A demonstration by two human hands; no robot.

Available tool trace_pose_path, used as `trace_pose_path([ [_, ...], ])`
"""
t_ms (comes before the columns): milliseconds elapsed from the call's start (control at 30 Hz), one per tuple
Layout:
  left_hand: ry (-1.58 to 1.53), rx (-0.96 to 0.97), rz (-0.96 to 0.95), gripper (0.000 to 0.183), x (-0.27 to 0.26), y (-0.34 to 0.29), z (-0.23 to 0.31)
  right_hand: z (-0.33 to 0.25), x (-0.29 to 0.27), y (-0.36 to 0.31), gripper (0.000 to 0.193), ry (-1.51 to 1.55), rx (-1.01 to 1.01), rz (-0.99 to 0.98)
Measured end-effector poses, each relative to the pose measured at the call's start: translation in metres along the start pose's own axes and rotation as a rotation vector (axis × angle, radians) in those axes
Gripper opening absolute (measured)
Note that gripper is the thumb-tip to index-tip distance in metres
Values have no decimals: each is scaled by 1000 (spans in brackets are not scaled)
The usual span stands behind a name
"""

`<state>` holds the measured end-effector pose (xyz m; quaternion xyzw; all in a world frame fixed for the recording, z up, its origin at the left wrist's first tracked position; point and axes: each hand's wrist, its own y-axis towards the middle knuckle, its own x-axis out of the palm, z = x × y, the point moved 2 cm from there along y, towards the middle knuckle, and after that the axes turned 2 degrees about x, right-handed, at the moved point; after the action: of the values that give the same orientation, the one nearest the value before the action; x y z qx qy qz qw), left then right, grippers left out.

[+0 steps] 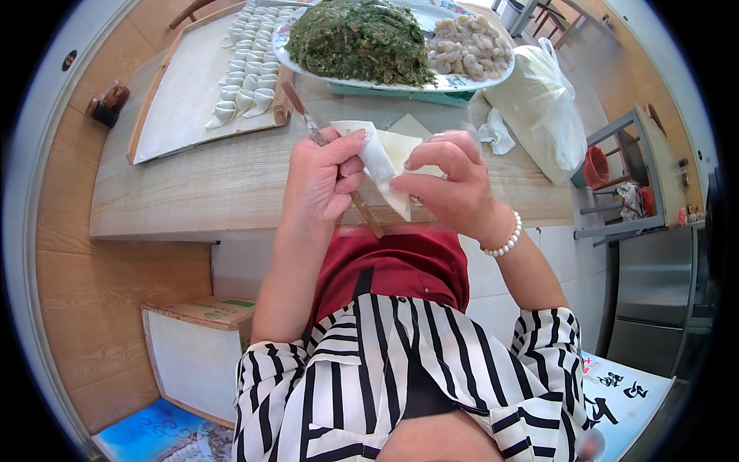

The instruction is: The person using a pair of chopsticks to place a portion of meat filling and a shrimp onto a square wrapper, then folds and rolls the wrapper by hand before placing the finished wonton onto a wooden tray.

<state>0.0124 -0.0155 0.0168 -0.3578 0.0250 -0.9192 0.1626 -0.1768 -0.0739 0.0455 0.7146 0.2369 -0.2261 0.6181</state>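
Note:
My left hand [327, 173] pinches one side of a pale, floury wonton wrapper [376, 158], which is partly folded over. A thin brown wooden-handled stick [368, 215] also lies in that hand's grip, slanting across the palm, its far end toward the tray. At the wrapper's other side, my right hand [458, 181] pinches the edge between thumb and fingers. Whether filling lies inside the fold is hidden. Just beyond the hands, more pale sheet [412, 125] shows near the table surface. Behind that, a large plate [308, 68] bears green chopped filling [358, 42] and peeled shrimp [469, 50].
At the left, a wood-rimmed floured tray [177, 104] carries rows of folded wontons [250, 69]. A filled white plastic bag [535, 108] and a crumpled tissue [496, 132] sit at the right of the table [185, 196]. Dark jars [109, 104] stand at the far left.

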Motion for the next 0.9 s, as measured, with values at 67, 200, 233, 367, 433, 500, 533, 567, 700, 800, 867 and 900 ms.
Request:
trace_pose_path([
  [67,20,-9,-13,10,3,-1,3,-1,0,9,28,-52,-65,-6],
  [200,224,92,-66,6,5,-3,8,8,11,12,24,62,58,-61],
  [233,325,126,-48,6,9,-6,9,11,15,10,23,107,122,-41],
  [367,546,389,-83,12,18,-14,7,19,23,5,16,812,650,44],
  [433,468,319,-73,9,22,-18,10,20,27,7,13,1162,880,147],
  [500,348,254,-42,8,25,-20,15,20,24,14,15,1279,1011,82],
  [533,265,222,-18,8,24,-21,16,20,24,17,16,1337,1076,48],
  [567,185,190,6,9,24,-21,18,21,24,19,16,1313,1080,39],
  [700,143,172,-39,10,9,-21,16,26,26,27,22,1182,1067,-71],
  [800,180,225,7,9,0,-18,11,24,32,30,32,1050,1017,-62],
  [867,88,273,16,10,-6,-15,9,18,39,31,39,1085,1030,66],
  [900,37,294,40,10,-8,-14,8,9,44,29,43,1166,1059,165],
])
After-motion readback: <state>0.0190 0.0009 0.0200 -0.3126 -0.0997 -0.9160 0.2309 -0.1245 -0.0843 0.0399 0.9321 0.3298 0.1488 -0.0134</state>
